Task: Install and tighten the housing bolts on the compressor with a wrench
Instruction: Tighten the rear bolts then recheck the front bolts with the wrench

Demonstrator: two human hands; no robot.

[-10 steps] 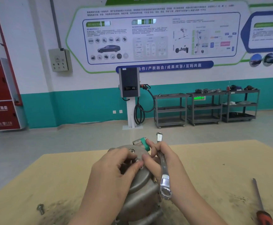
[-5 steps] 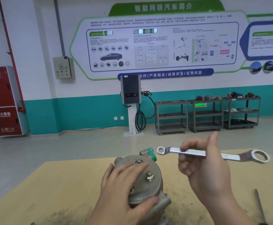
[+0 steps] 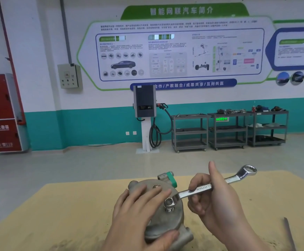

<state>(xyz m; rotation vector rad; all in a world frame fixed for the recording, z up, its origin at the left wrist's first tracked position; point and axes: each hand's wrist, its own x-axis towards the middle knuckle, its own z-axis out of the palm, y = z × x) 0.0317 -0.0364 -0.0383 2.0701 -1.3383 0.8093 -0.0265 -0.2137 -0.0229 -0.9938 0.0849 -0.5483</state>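
compressor (image 3: 163,212): stands on the yellow table (image 3: 57,214), near centre, end cover facing up.
bolt (image 3: 169,205): sticks up from the right side of the end cover, still proud of it.
wrench (image 3: 211,187): small ring end sits over the bolt head; long axis runs from the bolt up and away to the far right, big ring end free in the air.
right hand (image 3: 214,198): fingers curled round the wrench shank just right of the bolt, thumb up; the nearer hand to the bolt.
left hand (image 3: 140,214): straight fingers pressed flat on the cover, steadying it, fingertips just left of the bolt.
next move, as a guess: swing the handle about the bolt.
containers: the far shelf carts (image 3: 229,129) carry parts too small to name.
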